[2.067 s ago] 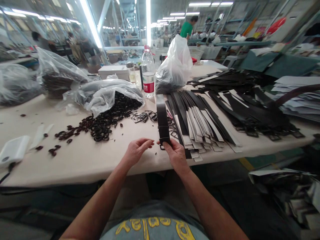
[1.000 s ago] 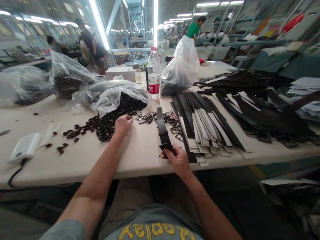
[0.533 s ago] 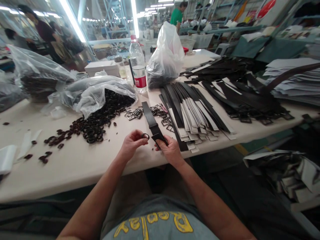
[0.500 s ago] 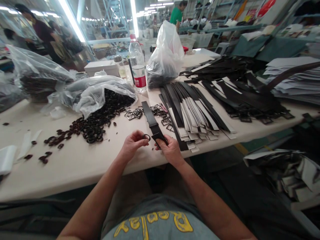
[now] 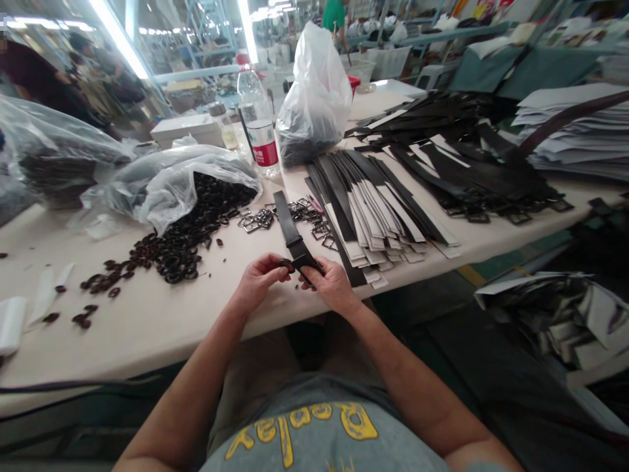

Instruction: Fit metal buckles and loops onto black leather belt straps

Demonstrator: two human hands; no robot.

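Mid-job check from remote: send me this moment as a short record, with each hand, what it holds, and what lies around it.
left hand: pinching small dark ring
right hand: gripping the end of black belt strap
nearby: dark rings spilling from plastic bag; metal buckles; stacked straps
surface: pale table

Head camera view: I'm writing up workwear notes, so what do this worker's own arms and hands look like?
The left hand and right hand are bare, with no gloves, and the forearms are uncovered. A short grey-blue sleeve shows at the right arm, matching the grey-blue T-shirt with yellow lettering.
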